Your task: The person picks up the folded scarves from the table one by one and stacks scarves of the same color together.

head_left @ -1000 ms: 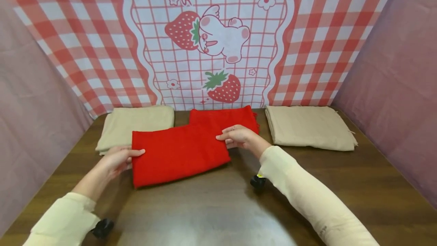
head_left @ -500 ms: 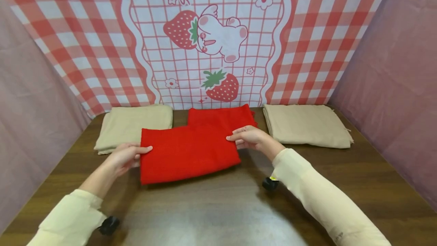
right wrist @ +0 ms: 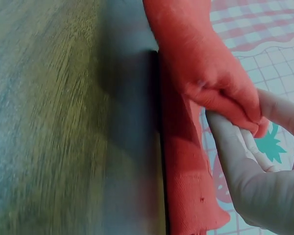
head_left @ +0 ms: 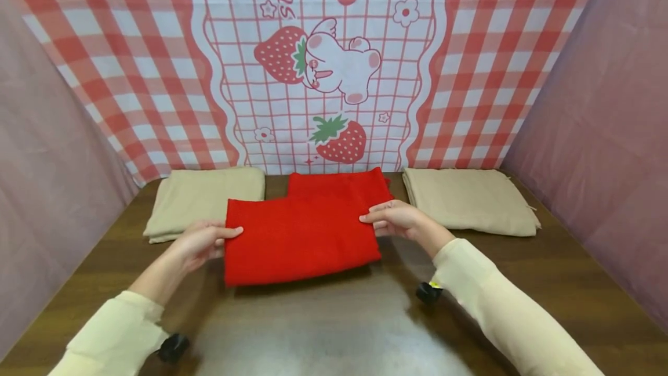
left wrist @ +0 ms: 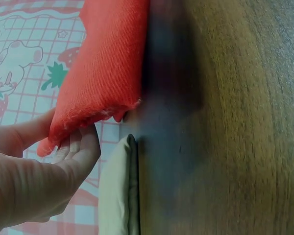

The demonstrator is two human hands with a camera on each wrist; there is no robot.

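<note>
Backdrop: checked and strawberry-printed (head_left: pixel 339 62), behind the far edge of the table; no part in the handling
Table: brown wood (head_left: pixel 323 329), lit by a glare nearest the person; the shadow under the load suggests clearance, best preserved so that the lower edge does not drag and curl
Held cloth: red, folded (head_left: pixel 302 242), between the two hands above the table, in front of the rear cloth and hiding part of it in the head view; lower edge bows and slants, the left end reaching nearer the person; levelling both ends is advised
Right beige cloth: folded, loose threads at one edge (head_left: pixel 467 199), flat on the table, well apart from the load
Left beige cloth: folded (head_left: pixel 203 199), flat, close behind the left hand; in my judgement the likeliest snag for the knuckles, so lift them clear
Rear cloth: red, folded (head_left: pixel 334 184), flat at the table's far side; contact with the load cannot be confirmed
Left hand: at the left end (head_left: pixel 200 242), pinching cloth between thumb and fingers; all layers should be caught, or the fold may slip apart
Right hand: at the right end (head_left: pixel 399 219), likewise pinching
Right fingers: clamped with the thumb on bunched layers (right wrist: pixel 230 147); light, even tension should limit creasing
Left fingers: beneath the cloth, thumb opposite (left wrist: pixel 85 152); pinch appears adequate
</note>
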